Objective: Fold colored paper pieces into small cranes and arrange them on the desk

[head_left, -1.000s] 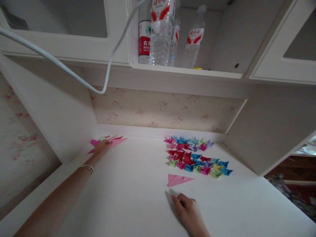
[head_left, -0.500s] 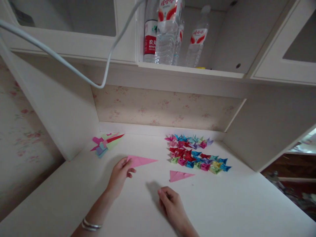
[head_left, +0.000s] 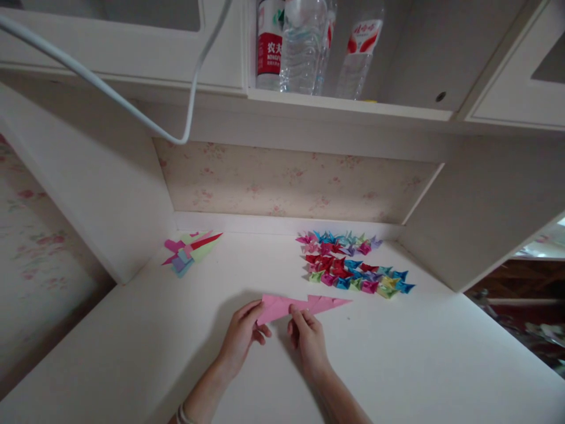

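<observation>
My left hand (head_left: 244, 325) pinches the wide left end of a folded pink paper triangle (head_left: 276, 308), held just above the desk. At the paper's right part, my right hand (head_left: 306, 333) has its thumb and finger closed on the edge. Behind that hand a second pink paper triangle (head_left: 329, 304) lies flat on the desk, its left end partly overlapped in view by the held one. Several small folded paper cranes (head_left: 353, 274) in many colours stand in rows at the back right, beyond both hands.
Folded coloured papers (head_left: 188, 253) lie in a loose pile at the back left of the white desk (head_left: 388, 359). Plastic bottles (head_left: 302, 53) stand on the shelf above. A white cable (head_left: 132, 115) hangs in front of the cabinet.
My left hand has come from the paper pile at the back left to the middle, bringing the pink paper triangle. My right hand has moved left and forward and taken hold of it too.
</observation>
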`<state>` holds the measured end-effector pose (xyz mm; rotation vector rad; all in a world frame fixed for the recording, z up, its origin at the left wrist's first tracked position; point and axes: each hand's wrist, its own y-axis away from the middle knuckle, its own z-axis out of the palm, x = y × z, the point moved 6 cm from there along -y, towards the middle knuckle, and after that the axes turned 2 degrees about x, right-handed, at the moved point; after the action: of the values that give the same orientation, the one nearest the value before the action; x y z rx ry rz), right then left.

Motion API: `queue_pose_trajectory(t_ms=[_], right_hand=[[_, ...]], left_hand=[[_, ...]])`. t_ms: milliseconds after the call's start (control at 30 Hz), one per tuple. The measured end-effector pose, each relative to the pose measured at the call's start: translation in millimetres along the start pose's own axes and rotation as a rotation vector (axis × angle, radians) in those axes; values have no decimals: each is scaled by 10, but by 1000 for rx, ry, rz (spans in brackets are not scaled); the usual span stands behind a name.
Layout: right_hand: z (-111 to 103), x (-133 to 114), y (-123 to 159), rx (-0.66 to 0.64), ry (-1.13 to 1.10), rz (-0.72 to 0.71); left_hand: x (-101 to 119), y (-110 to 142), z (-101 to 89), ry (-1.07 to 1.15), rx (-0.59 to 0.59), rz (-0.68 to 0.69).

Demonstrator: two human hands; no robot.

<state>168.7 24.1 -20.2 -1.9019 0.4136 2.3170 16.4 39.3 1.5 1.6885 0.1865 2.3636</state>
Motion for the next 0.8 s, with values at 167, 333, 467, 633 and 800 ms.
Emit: queue_pose_trajectory(t_ms=[167, 333, 467, 633, 800], right_hand=[[5, -10, 6, -8, 1, -9], [-10, 0, 6, 0, -25, -5], [-17, 3, 12, -6, -63, -1], [-27, 11, -3, -7, -60, -12], [-35, -5, -13, 13, -75, 6]], left_hand=[[1, 11, 2, 12, -6, -16], [-19, -4, 11, 2, -13, -23], [-16, -5, 9, -29, -24, -14], [-17, -19, 6, -78, -13, -25], [16, -38, -12, -208, 13, 51]])
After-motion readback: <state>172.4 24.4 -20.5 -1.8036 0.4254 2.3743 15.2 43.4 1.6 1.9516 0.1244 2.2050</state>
